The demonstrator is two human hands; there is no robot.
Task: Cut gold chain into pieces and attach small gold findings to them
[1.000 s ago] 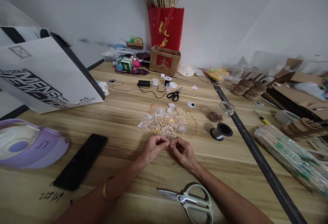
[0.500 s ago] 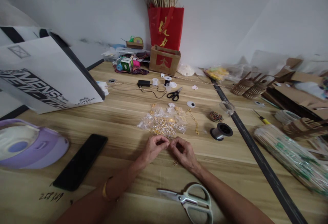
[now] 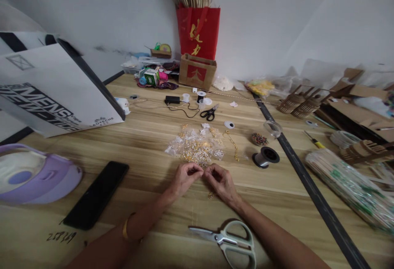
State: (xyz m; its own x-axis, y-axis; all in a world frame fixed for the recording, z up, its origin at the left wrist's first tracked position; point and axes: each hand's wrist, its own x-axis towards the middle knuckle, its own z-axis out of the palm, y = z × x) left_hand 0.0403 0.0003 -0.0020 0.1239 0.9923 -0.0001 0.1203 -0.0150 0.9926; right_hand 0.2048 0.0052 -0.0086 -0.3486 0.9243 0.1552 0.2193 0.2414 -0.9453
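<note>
My left hand point(image 3: 187, 177) and my right hand point(image 3: 221, 181) meet fingertip to fingertip just in front of a heap of small gold and silver jewellery findings point(image 3: 197, 150) in clear plastic bags. Both hands are closed in a pinch. Whatever lies between the fingertips is too small to make out. Beneath my right hand, a small gold-coloured piece point(image 3: 210, 195) rests on the wooden table point(image 3: 147, 137). A gold chain point(image 3: 233, 146) is laid out to the right of the heap. Closer to me are scissors with pale handles point(image 3: 227, 238), blades pointing left.
A wire spool point(image 3: 265, 157) and a pile of mixed beads point(image 3: 259, 139) stand right of the heap. Black scissors point(image 3: 209, 113) lie behind it. At left are a black phone point(image 3: 97, 195), a purple visor point(image 3: 52, 178) and a white box point(image 3: 61, 92). Packaged sticks point(image 3: 347, 187) lie at right.
</note>
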